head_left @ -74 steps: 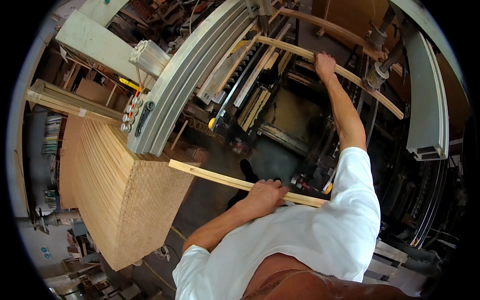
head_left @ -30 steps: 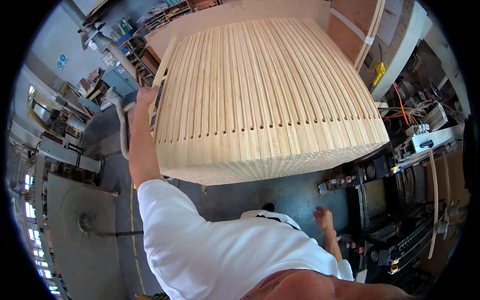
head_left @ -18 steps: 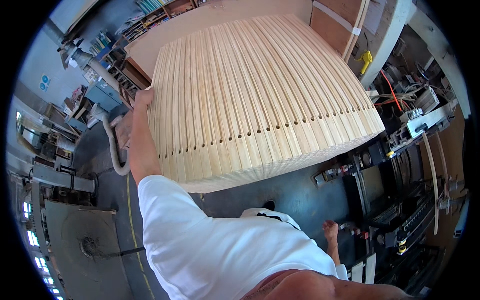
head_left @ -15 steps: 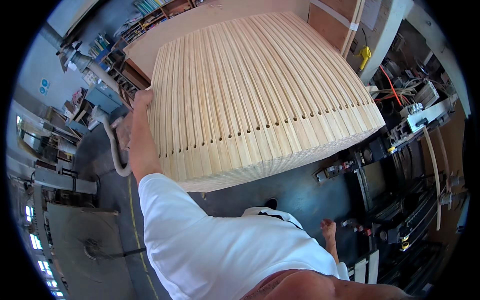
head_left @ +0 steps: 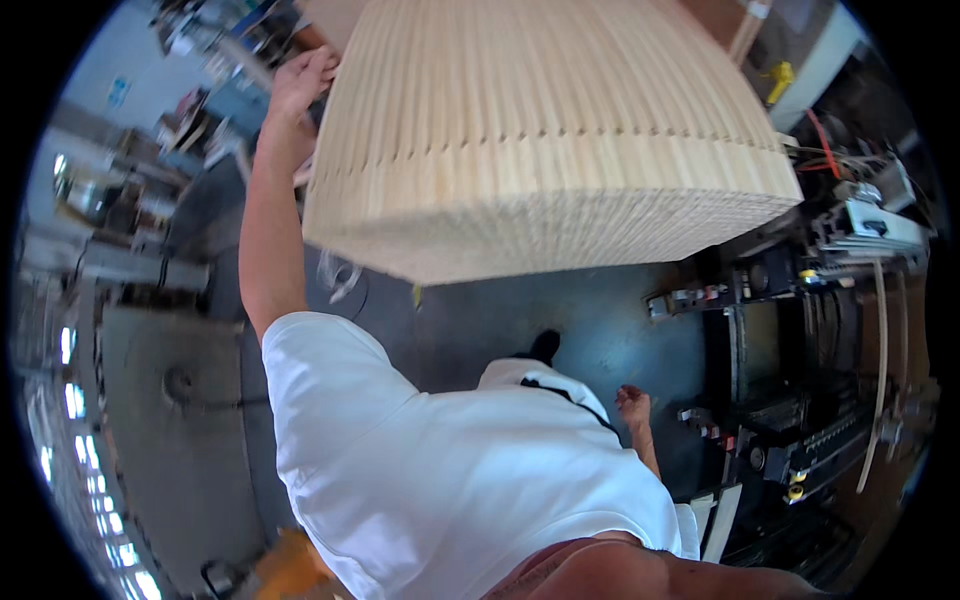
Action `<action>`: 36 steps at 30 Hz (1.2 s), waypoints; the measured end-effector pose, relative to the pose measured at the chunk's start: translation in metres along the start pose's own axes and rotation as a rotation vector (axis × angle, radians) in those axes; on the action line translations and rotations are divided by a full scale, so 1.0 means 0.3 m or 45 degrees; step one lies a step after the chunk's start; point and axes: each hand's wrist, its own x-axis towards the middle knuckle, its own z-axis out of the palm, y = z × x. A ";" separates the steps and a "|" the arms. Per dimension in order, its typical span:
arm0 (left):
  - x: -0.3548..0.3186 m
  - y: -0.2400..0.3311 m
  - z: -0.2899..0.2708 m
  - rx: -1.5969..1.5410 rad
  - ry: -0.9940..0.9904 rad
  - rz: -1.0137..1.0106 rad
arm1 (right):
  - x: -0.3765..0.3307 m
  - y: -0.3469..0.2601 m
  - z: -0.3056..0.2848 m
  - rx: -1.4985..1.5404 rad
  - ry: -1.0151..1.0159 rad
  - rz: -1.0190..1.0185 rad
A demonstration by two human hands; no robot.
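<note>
A large stack of pale wooden slats (head_left: 540, 165) fills the upper middle, its near end faces toward me. A row of small holes runs across the slats close to that end. My left hand (head_left: 303, 85) is up at the stack's left edge, fingers bent inward with the tips beside the wood. Whether they touch it or pinch anything is too blurred to make out. Low on the right, my right hand (head_left: 632, 405) hangs away from the stack near my hip. Its fingers are loosely bent and nothing shows in them.
Machine parts with rails and clamps (head_left: 800, 420) line the right side. A yellow air gun (head_left: 780, 82) hangs by a pale post at the upper right. Grey floor (head_left: 480, 315) lies between my body and the stack. A large grey panel (head_left: 175, 430) stands at left.
My view has tipped lower, so the stack sits higher and shows more of its near end. My left hand has shifted along the stack's left edge, its fingers now more visible.
</note>
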 end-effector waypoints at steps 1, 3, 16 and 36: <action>-0.126 0.067 -0.068 -0.120 -0.170 0.012 | 0.013 0.053 -0.021 -0.010 -0.020 0.068; -0.373 0.167 -0.162 0.287 -0.398 -0.054 | 0.035 0.113 -0.050 0.007 -0.038 0.125; -0.830 -0.146 -0.284 0.077 -0.453 -0.507 | 0.106 0.050 -0.073 0.263 -0.199 -0.046; -0.847 -0.082 0.165 -0.238 -1.640 -0.318 | -0.150 -0.089 0.326 -0.320 0.234 0.345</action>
